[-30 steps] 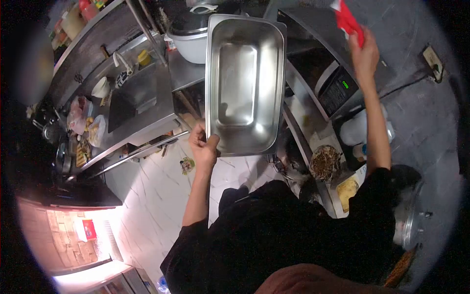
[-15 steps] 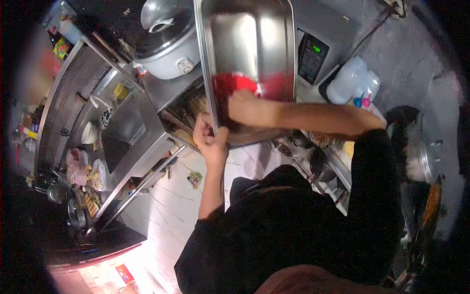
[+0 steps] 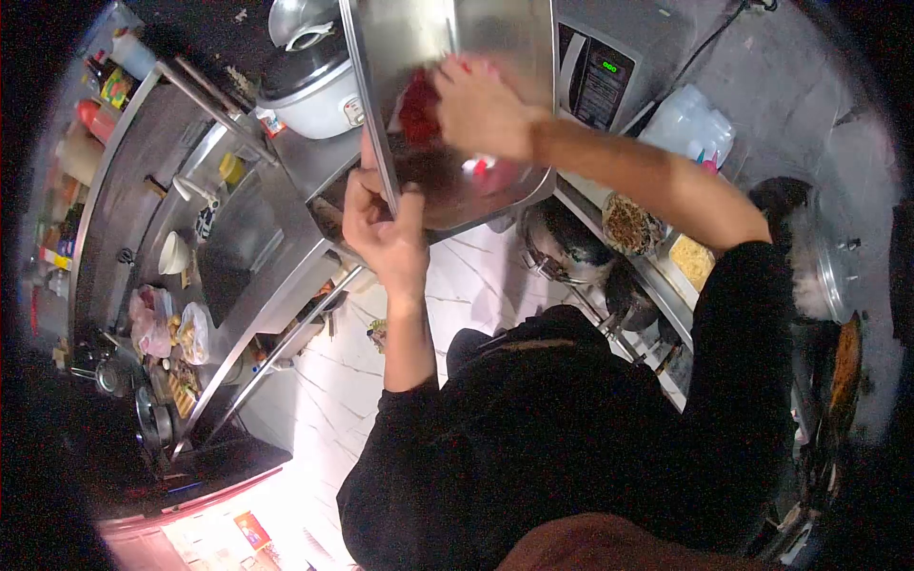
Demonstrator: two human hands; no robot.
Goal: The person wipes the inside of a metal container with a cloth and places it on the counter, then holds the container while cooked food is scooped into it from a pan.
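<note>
A deep rectangular steel pan (image 3: 505, 57) is held up, its inside facing me and its top edge cut off by the frame. My left hand (image 3: 388, 224) grips the pan's rim at the lower left, thumb on one side and fingers on the other. Inside the pan, my right hand (image 3: 486, 109) presses a red cloth (image 3: 417, 109) against the metal. Motion blurs that hand a little, and its fingers partly cover the cloth. A red and white patch shows below the hand on the pan's shiny wall.
A white rice cooker (image 3: 328, 107) stands behind the pan on the left, a microwave (image 3: 602, 71) on the right. Farther left is a steel sink (image 3: 249, 214) with a yellow sponge (image 3: 231, 169). Trays of food (image 3: 692, 259) line the right counter. Pots (image 3: 562, 243) sit below.
My right hand has come down from the upper right into the pan with the red cloth. The pan has moved up and left, now tilted, with my left hand still on its rim.
</note>
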